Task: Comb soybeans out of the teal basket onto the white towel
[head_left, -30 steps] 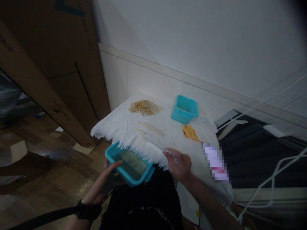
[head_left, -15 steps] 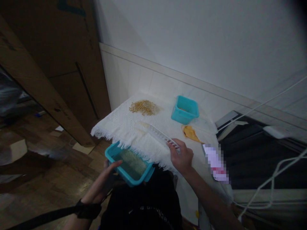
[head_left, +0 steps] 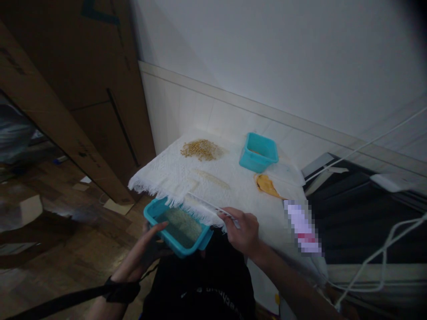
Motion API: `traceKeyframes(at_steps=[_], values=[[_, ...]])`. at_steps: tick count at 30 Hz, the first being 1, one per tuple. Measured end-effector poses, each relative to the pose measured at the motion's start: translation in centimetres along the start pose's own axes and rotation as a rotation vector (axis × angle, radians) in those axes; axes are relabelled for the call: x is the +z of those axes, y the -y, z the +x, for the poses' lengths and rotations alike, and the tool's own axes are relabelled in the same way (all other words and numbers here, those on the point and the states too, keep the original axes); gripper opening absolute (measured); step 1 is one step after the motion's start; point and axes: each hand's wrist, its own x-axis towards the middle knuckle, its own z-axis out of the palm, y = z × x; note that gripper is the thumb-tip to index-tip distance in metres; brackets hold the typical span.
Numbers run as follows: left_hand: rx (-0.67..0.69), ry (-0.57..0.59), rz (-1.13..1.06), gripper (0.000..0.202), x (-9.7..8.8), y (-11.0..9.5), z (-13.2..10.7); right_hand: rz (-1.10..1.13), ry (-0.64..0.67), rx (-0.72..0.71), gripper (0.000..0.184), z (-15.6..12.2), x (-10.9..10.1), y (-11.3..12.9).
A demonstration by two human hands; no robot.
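My left hand (head_left: pixel 149 245) is closed on the side of a teal plastic container (head_left: pixel 182 252), thumb over its rim. Pale, rice-like grains (head_left: pixel 184 221) lie inside it. The container is held just below the fringed edge of a white cloth (head_left: pixel 160 171), whose fringe hangs over its far rim. My right hand (head_left: pixel 245 229) grips one end of a white slotted plastic strip (head_left: pixel 213 206), which lies along the cloth's front edge. Behind the strip, a thin line of pale grains (head_left: pixel 211 178) rests on the cloth. Farther back is a heap of yellow beans (head_left: pixel 200 150).
A second teal container (head_left: pixel 258 153) stands at the back right of the table, with a little something in its bottom. Near it lie an orange-yellow crumpled piece (head_left: pixel 267 186) and a blurred-out phone-like object (head_left: pixel 303 226). White cables (head_left: pixel 380 258) hang at right; cardboard (head_left: pixel 63 120) stands at left.
My right hand has drawn the slotted strip towards me, from the middle of the cloth to its fringed edge. A line of grains now shows behind it. The held container has barely shifted.
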Motion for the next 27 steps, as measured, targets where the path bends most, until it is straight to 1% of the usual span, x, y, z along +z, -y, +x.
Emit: traceKeyframes(at_steps=[2, 4, 6, 8, 11, 13, 15, 17, 19, 23, 25, 27], values=[[0.013, 0.001, 0.009, 0.073, -0.3, 0.2, 0.2, 0.016, 0.02, 0.006, 0.014, -0.1, 0.1, 0.6], [-0.001, -0.009, 0.017, 0.075, -0.2, 0.1, 0.3, 0.019, 0.004, 0.024, 0.016, 0.0, 0.4, 0.3], [-0.017, -0.019, 0.011, 0.084, 0.1, -0.3, 0.2, -0.001, -0.053, 0.078, 0.015, 0.5, 1.2, -0.7], [-0.026, -0.025, 0.0, 0.094, 0.4, -0.7, 0.1, -0.03, -0.1, 0.171, 0.011, 1.2, 2.2, -2.2], [-0.027, -0.04, -0.005, 0.103, 0.9, -1.2, -0.1, -0.048, -0.084, 0.31, 0.013, 1.8, 3.8, -4.1], [-0.022, -0.057, -0.002, 0.102, 1.1, -1.4, -0.3, -0.038, -0.043, 0.347, 0.015, 1.9, 4.5, -4.6], [-0.027, -0.072, -0.001, 0.101, 1.2, -1.6, -0.4, -0.019, -0.011, 0.329, 0.015, 1.6, 4.6, -4.6], [-0.033, -0.076, -0.002, 0.101, 1.1, -1.7, -0.5, -0.005, -0.004, 0.271, 0.014, 1.3, 4.2, -4.0], [-0.029, -0.074, -0.006, 0.1, 0.9, -1.8, -0.4, -0.009, -0.014, 0.196, 0.012, 1.0, 3.4, -3.0], [-0.01, -0.076, -0.005, 0.086, 0.1, -1.4, 0.2, 0.001, -0.017, 0.054, 0.011, 0.5, 1.9, -0.2], [-0.003, -0.085, -0.01, 0.08, -0.2, -1.2, 0.4, 0.028, -0.004, 0.038, 0.01, 0.4, 1.5, 0.9], [0.0, -0.097, -0.02, 0.078, -0.4, -1.1, 0.5, 0.052, -0.018, 0.054, 0.009, 0.7, 1.7, 1.3]])
